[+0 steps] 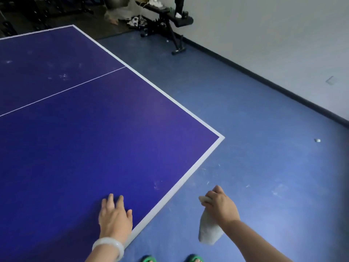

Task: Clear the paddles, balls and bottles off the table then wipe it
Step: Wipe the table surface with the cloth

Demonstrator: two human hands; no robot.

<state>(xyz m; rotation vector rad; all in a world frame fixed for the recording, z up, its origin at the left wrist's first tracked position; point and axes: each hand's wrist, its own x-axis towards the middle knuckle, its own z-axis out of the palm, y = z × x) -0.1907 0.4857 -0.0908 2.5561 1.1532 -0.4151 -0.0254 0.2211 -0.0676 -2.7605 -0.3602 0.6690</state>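
Blue table tennis table point(94, 138) across left and centre of the frame, white-edged corner pointing right, faint smudges on top. Blue floor point(264, 167) to the right. Black weight bench point(170, 21) at top centre, beside the white wall point(264, 35). Lower centre: left hand point(115, 218) flat on the tabletop near its edge, fingers straight, pale bangle point(108, 247) at the wrist. Lower right, off the table: right hand point(221, 205) clenched round a hanging grey cloth point(209, 231). Green sandals point(194, 259) at bottom edge.

Blue table point(75, 138) with white edge lines; grey cloth point(208, 229); green sandals point(149, 259)
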